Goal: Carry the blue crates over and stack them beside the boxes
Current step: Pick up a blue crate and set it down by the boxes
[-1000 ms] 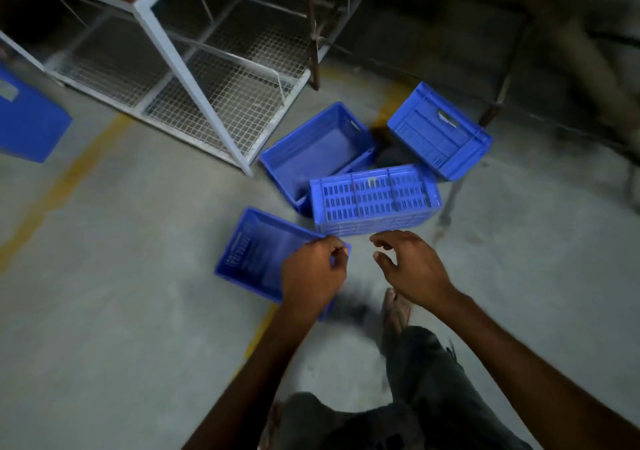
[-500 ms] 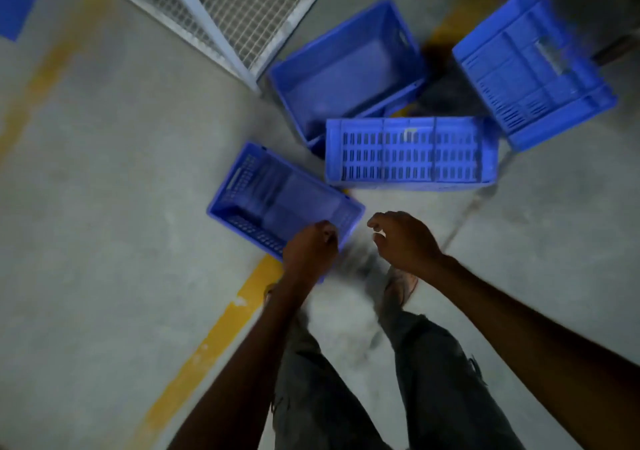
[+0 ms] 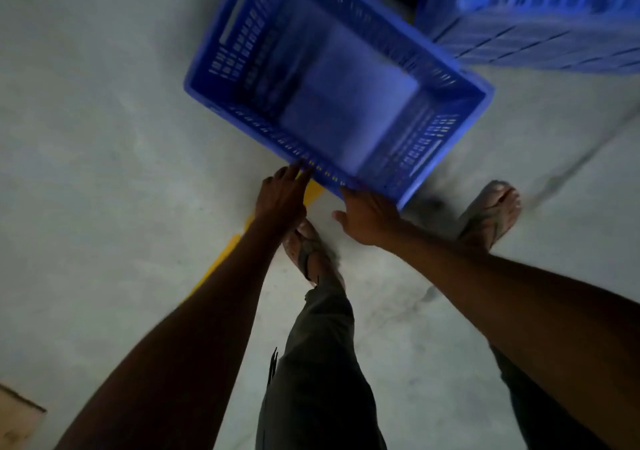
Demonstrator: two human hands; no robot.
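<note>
Blue crate (image 3: 339,79) is down on the floor (image 3: 104,138), at twelve o'clock from both hands. Left hand (image 3: 282,195) touches its near rim, fingers straight. Right hand (image 3: 367,217) hides its fingers by the wall; I cannot tell its grip. Lifted from one side, it may tip and fall.

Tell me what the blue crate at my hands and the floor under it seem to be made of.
Blue crate: likely moulded plastic, smooth; uniform colour, slotted walls, moulded handle cutout. Floor: looks like grey concrete, matte, mottled, with a painted yellow line.
</note>
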